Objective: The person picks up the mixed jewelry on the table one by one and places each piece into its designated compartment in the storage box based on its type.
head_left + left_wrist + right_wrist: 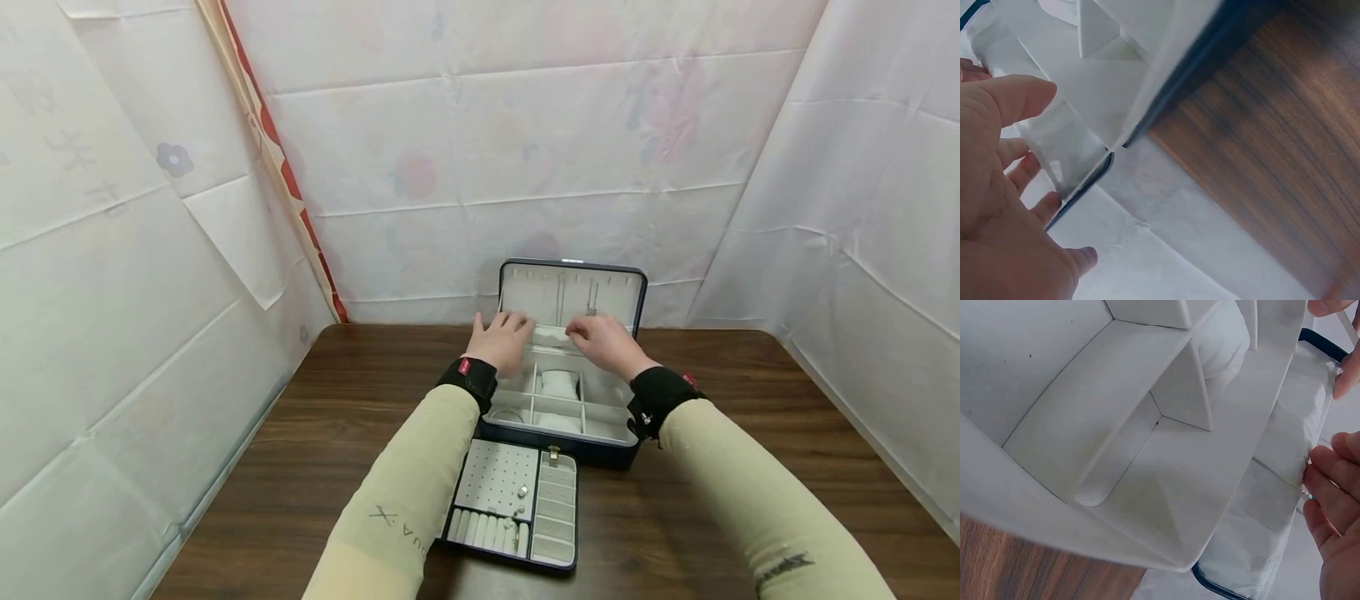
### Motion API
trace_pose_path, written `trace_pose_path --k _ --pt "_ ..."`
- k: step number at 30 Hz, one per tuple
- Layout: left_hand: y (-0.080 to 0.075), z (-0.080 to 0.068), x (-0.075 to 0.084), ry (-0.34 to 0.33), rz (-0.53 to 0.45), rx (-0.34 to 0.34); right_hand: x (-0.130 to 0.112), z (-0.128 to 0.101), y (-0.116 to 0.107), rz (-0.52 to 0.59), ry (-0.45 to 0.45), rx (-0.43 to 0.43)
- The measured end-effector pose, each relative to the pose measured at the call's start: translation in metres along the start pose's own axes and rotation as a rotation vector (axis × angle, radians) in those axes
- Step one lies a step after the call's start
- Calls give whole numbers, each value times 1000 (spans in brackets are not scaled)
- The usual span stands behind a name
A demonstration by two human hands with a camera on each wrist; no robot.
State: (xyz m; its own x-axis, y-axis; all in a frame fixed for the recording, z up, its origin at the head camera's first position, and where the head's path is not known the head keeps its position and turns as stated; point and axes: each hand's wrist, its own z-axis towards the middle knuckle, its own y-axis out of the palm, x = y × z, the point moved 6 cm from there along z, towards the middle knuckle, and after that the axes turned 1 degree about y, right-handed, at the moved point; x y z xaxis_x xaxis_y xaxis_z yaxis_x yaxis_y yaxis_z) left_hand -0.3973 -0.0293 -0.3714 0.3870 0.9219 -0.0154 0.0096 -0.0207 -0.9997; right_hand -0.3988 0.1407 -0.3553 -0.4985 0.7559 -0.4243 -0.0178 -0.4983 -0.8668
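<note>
A dark-edged jewelry box with a pale lining stands with its lid raised. Several necklaces hang inside the lid above a gathered fabric pocket. My left hand reaches to the lid's left side, its spread fingers touching the pocket and its thumb apart. At the pocket's upper edge, right of the middle, my right hand has bent fingers gripping the fabric. A thin chain shows close by those fingertips; the right thumb is hidden in the right wrist view.
White cushions and a ring-shaped item sit in the box's compartments. In front of it lies a jewelry tray with rings and small pieces on it. A brown wooden table holds everything, with white sheets around it.
</note>
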Motion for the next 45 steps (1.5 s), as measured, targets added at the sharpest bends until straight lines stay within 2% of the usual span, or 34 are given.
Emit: trace_pose_path --k 10,19,23,30,36,41,45 --pt "-7 -14 -5 96 31 4 -1 -7 0 -29 -35 -20" --pt "-17 -41 -13 225 39 91 -7 -21 -5 -58 -99 3" --pt "-16 -53 -19 246 18 99 -13 -27 -6 -84 -137 7" --pt "-14 -77 -30 218 -86 75 -21 -36 -7 -119 -230 52" --pt "1 -95 -44 142 -137 32 -27 -47 -10 -100 -329 139" --pt "16 -106 -57 72 -179 -37 -33 -61 -8 -104 -361 107" --pt "24 -113 -62 45 -222 -78 -38 -71 -4 -107 -367 61"
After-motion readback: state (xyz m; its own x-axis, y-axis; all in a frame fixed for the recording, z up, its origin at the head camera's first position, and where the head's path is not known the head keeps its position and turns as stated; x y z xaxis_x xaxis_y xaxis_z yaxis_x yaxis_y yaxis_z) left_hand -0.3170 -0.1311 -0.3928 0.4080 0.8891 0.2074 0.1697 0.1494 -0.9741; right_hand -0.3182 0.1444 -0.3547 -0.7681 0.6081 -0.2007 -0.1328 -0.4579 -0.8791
